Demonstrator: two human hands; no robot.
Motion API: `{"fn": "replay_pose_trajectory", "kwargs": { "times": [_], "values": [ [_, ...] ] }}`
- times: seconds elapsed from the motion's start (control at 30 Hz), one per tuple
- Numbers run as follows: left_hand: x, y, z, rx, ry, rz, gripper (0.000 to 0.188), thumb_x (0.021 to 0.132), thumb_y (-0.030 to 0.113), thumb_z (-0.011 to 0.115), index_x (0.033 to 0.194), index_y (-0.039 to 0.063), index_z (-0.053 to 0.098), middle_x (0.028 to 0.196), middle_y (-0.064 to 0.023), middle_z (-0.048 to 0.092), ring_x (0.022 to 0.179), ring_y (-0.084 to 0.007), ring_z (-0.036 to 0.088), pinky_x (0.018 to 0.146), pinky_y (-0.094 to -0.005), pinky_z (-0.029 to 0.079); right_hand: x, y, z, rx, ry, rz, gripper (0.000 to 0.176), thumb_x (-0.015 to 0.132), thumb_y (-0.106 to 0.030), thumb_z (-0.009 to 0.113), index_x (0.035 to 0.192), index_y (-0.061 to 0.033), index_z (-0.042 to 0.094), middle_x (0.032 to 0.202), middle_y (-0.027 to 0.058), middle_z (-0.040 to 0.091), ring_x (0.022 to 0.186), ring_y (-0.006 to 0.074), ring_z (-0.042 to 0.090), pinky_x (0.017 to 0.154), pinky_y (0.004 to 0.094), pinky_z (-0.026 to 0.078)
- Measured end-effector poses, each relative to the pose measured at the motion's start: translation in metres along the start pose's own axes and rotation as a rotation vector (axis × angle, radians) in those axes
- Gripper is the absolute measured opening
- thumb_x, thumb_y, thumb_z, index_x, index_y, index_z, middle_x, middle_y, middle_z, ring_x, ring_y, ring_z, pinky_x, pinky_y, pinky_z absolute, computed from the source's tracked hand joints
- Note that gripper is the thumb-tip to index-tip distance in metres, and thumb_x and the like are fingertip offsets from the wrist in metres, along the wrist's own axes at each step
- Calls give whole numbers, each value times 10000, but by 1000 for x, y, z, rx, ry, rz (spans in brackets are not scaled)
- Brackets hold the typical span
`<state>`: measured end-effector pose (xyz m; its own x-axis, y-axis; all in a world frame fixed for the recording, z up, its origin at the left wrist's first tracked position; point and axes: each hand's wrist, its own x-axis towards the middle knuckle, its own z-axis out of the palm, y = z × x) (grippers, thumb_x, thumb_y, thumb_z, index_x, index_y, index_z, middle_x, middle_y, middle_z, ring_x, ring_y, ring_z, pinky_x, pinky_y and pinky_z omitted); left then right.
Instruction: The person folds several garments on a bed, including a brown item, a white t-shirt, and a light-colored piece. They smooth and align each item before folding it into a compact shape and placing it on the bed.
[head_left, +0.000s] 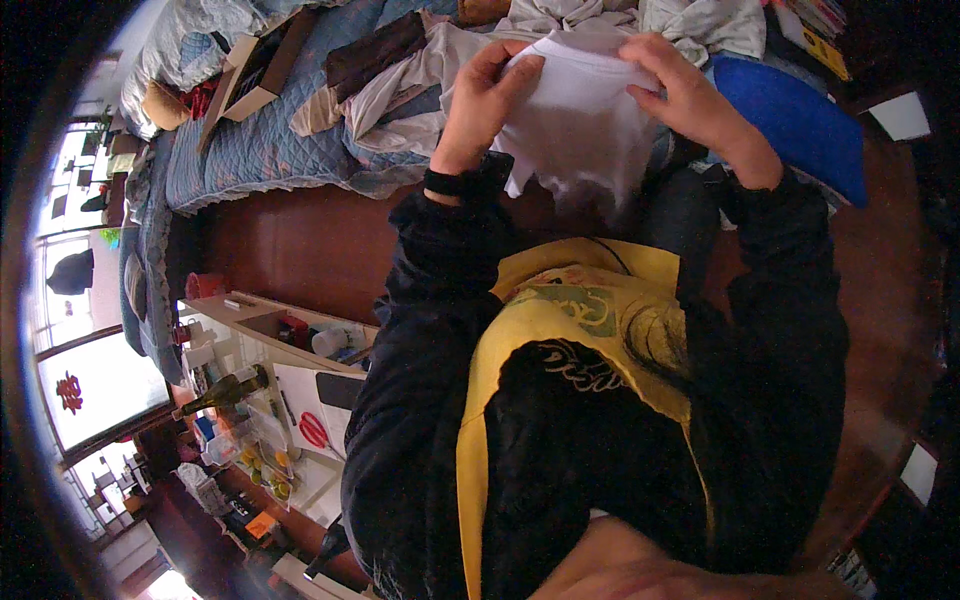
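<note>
A white knit garment (581, 124) hangs from both hands, its upper edge held up and its lower part loose in front of my yellow apron (592, 300). Thumb and fingers of my left hand (487, 101) pinch its upper left. On the other side, my right hand (679, 97) grips the upper right, thumb below and fingers on top. Pale crumpled clothing (405, 82) lies behind the garment on the couch, with a dark brown folded cloth (375, 56) near it. What the garment is exactly, I cannot tell.
A blue quilted couch cover (285, 142) bears an open box (255, 71). To the right lies a blue flat item (787, 124). At left, a table (315, 480) holds a green glass bottle (225, 390), red-handled scissors (313, 429) and fruit (259, 472). Reddish-brown flooring (300, 240) runs between.
</note>
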<state>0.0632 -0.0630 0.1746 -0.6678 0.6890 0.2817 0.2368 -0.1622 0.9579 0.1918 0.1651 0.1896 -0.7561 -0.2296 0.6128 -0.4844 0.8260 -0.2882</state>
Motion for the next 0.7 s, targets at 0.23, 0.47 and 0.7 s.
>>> {"fn": "replay_pose_trajectory", "kwargs": {
  "times": [0.23,0.47,0.7],
  "values": [
    [1,17,21,-72,-44,-100,199,905,200,586,1008,32,615,856,18,597,776,-76,528,690,-235,428,-23,48,20,664,-247,701,388,866,-138,603,1242,-84,529,1149,-10,574,1045,121,525,869,289,438],
    [5,17,1,143,-97,-48,255,920,250,581,1057,37,611,903,12,594,808,-85,531,728,-249,424,-36,55,26,702,67,659,400,905,-263,590,1245,-69,511,1131,16,567,1037,115,515,895,268,413],
    [-2,25,-11,176,-213,-245,349,907,304,598,1132,39,622,982,-9,647,877,-105,581,786,-266,457,-16,31,9,694,16,676,453,893,-276,611,1275,-69,481,1154,24,554,1051,125,508,900,272,412]
  ]
}}
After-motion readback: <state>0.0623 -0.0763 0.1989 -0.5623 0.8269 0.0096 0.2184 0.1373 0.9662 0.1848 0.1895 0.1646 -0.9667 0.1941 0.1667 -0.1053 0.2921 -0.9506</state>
